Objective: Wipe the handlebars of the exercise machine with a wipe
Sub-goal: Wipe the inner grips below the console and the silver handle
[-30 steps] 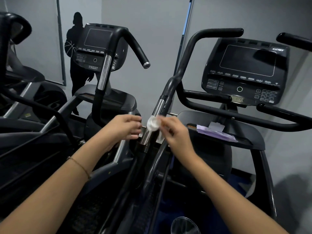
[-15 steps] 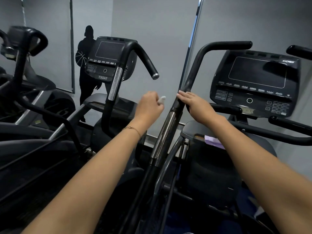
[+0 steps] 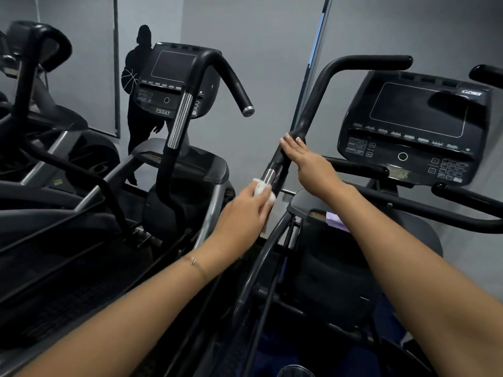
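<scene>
White wipe [image 3: 261,187] sits bunched in the left hand [image 3: 245,210], fingers curled round it and pressing it to the chrome band [image 3: 268,175] of the handlebar [image 3: 313,104] — low on the bar. The right hand [image 3: 304,156] rests higher up, fingers straight and flat against it — holding nothing. A console [image 3: 413,126] stands to the right.

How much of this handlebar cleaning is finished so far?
Nothing looks finished for certain. In hand: the left hand holds the wipe against the handlebar at its chrome band, while the right hand rests higher up. Left, probably: its black upper stretch.
</scene>
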The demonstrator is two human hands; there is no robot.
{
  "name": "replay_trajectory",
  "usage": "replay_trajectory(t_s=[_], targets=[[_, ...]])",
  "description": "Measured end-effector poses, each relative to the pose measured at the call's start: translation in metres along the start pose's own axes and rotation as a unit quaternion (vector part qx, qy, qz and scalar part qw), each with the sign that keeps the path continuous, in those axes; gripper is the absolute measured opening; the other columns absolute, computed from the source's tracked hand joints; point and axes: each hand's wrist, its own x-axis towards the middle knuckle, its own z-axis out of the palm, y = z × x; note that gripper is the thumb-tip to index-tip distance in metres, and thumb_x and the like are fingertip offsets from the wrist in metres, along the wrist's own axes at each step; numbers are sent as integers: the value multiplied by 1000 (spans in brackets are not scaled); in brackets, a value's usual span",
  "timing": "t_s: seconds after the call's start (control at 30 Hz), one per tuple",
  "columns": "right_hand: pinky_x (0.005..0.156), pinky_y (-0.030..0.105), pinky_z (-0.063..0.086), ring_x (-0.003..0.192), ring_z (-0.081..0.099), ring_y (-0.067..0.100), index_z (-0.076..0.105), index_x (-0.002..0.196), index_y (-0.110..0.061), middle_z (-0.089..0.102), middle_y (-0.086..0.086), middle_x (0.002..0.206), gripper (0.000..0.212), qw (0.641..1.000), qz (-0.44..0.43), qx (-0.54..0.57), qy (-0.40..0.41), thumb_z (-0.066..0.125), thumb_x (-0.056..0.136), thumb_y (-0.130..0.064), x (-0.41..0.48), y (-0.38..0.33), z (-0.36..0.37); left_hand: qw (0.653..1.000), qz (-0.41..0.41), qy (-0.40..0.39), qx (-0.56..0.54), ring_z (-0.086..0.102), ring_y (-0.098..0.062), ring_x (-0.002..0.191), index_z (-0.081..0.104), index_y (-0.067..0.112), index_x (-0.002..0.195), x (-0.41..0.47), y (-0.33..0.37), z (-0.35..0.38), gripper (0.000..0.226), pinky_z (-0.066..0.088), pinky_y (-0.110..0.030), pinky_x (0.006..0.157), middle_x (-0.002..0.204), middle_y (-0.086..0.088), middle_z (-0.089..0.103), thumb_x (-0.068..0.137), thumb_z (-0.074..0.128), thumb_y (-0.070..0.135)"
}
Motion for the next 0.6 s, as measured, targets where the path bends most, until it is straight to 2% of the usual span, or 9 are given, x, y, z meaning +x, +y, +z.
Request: replay_trajectory(t_s=[0.1,0.2,0.27,0.3,0.33,0.4,0.43,0.5,0.6], targets=[[92,28,39,144,7,12,14,148,-27,8,-9,156,88,1000,-8,-12,-2,28,76,21,-2,0,0,1000,-20,21,-1,56,-26,107,54,21,129,33,7,5,33,47,-38,87,129,-2,54,99,44,24],[98,26,34,145,5,14,10,149,-24,5,-6,157,87,1000,-13,-22,-4,28,77,21,-4,-2,-1,993,-19,13,118,55,-26,109,41,20,139,23,17,8,42,45,-32,79,144,-3,36,101,34,34],[99,26,34,145,5,14,10,149,-25,5,-7,157,88,1000,-11,-23,-4,28,76,21,-4,-2,-1,978,13,-10,207,50,-24,120,34,19,142,0,21,7,44,46,-28,77,152,-6,22,102,27,34],[97,26,35,145,5,14,10,149,-25,5,-7,157,88,1000,-11,-23,-4,28,76,21,-4,-2,-1,969,32,-16,245,48,-23,123,33,20,143,-10,21,6,43,48,-28,80,154,-9,20,102,27,33],[94,25,36,145,5,13,10,149,-26,4,-8,157,89,1000,-11,-23,-6,27,75,21,-4,-2,-1,963,49,0,267,52,-22,120,38,19,141,-16,20,4,42,49,-27,78,152,-12,26,102,33,32],[87,22,35,145,4,13,9,149,-27,3,-9,157,90,1000,-9,-22,-10,27,75,21,-5,-2,-2,972,43,51,225,63,-24,97,60,16,122,-11,21,-4,30,48,-28,64,133,-11,50,95,52,27],[85,21,34,145,4,12,9,149,-27,3,-10,157,90,1000,-9,-22,-12,26,75,21,-5,-3,-2,985,14,46,166,62,-25,94,63,14,116,-3,22,-7,26,45,-30,65,126,-8,54,95,53,25],[84,22,35,145,3,12,8,149,-28,2,-10,157,90,1000,-5,-22,-16,26,75,21,-4,-3,-2,997,-54,13,52,56,-23,104,60,15,120,12,24,-8,27,42,-27,80,125,-3,50,96,49,19],[87,24,38,145,3,12,7,149,-28,1,-10,157,90,1000,-5,-18,-15,26,76,21,-5,-2,-2,992,-117,47,-27,55,-20,107,56,15,124,21,25,-9,34,42,-24,86,121,-2,52,90,59,18]])
